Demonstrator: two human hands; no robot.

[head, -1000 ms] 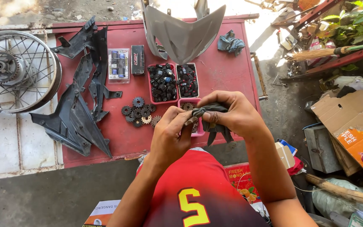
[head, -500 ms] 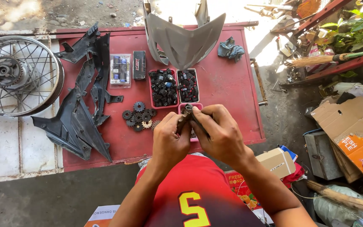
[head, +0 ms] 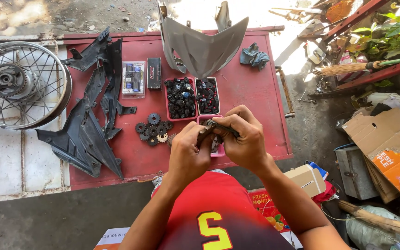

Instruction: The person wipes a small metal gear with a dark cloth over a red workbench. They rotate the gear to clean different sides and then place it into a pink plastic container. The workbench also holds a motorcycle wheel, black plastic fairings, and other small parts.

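Note:
Both hands meet in front of my chest over the near edge of the red table [head: 255,97]. My left hand [head: 188,155] and my right hand [head: 241,139] pinch the same small dark metal part [head: 211,125], which looks like a short piece of chain or a bracket. It hangs just above a pink tray [head: 217,149] that my hands mostly hide. Several small sprockets [head: 153,129] lie to the left of my hands.
Two pink trays of small black parts [head: 181,98] [head: 207,95] sit mid-table behind a grey fairing [head: 202,44]. Black plastic panels [head: 91,125], two packaged items [head: 134,78], a blue rag [head: 254,56] lie about. A spoked wheel [head: 19,85] rests left; cardboard boxes [head: 390,143] stand right.
My hands have drawn closer together and nearer my chest; the dark part, earlier held spread over the table, is now bunched between my fingertips.

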